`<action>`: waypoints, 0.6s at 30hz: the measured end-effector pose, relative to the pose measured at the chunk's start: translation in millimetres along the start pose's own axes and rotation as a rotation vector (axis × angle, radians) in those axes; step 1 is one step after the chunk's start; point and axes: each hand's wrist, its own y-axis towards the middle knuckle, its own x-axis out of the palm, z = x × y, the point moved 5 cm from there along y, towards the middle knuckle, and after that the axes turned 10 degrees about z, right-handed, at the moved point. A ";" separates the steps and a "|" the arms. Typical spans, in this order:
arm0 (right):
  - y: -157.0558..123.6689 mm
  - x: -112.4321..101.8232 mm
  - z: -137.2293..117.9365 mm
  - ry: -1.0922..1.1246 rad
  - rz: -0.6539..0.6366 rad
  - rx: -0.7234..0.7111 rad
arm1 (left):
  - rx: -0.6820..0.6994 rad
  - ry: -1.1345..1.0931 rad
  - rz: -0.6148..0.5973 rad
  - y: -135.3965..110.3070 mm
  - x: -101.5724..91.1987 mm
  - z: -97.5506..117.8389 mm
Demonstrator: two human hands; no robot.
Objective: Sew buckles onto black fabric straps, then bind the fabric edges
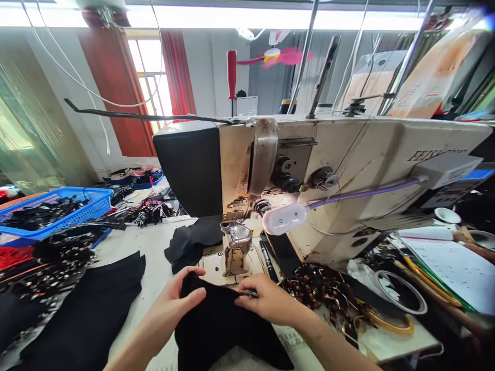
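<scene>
A black fabric piece [224,319] lies in front of me, just before the sewing machine's metal presser foot area [236,242]. My left hand [178,299] grips its upper left part, thumb on top and fingers curled behind the edge. With thumb and fingers closed, my right hand [265,299] pinches the upper right edge. A small dark, thin object [249,292] shows at my right fingers; I cannot tell its kind. Behind the held piece, more black cut fabric [197,239] rests left of the machine bed.
The sewing machine [348,149] spans the view, with a white lamp [284,219] low on its front. Another black fabric piece [88,304] lies left. A blue basket [58,196] holds dark pieces. At right are small brown-and-black parts [325,288], a marker pen [267,257] and paper [452,263].
</scene>
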 end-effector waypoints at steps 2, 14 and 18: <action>-6.0 0.3 11.0 0.154 -0.054 0.160 | -0.016 0.029 0.069 0.3 -9.9 -1.5; -43.1 49.9 43.4 0.271 0.111 0.441 | -0.142 0.145 0.248 13.9 -42.0 -34.5; -35.9 66.2 42.6 0.388 0.095 0.408 | 0.287 0.692 0.362 13.1 -41.1 -18.6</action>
